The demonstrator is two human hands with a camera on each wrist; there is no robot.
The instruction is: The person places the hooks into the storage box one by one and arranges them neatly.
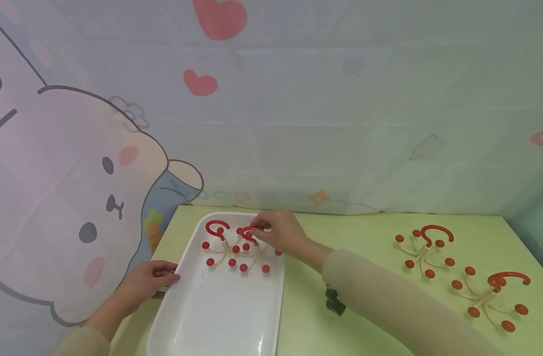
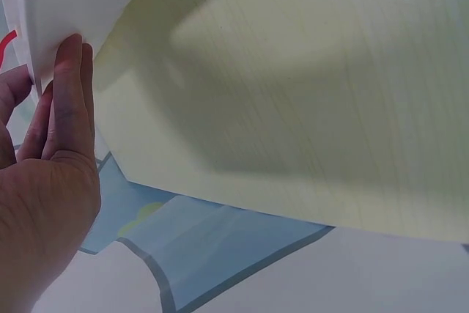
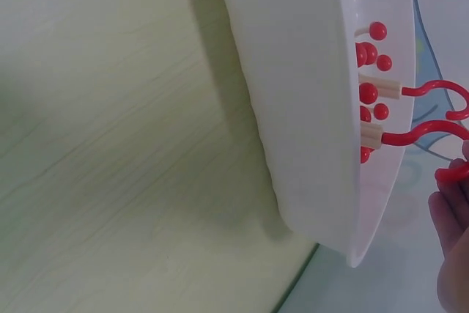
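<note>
A white tray (image 1: pixel 227 306) holds two hangers, each with a red hook and several thin cream arms tipped with red balls. My right hand (image 1: pixel 278 232) pinches the hook of the right-hand hanger (image 1: pixel 257 253) between thumb and fingers; its hook curves into the fingers in the right wrist view. Close beside it on the left stands the other hanger (image 1: pixel 225 245), its hook upright and untouched. My left hand (image 1: pixel 142 284) grips the tray's left rim; in the left wrist view the thumb lies on the inner side and straight fingers reach underneath.
Two more hangers of the same kind stand on the light green table (image 1: pixel 342 237) to the right, one farther back (image 1: pixel 426 252) and one nearer (image 1: pixel 485 298). A printed cloth (image 1: pixel 289 123) hangs behind the table and along its left side.
</note>
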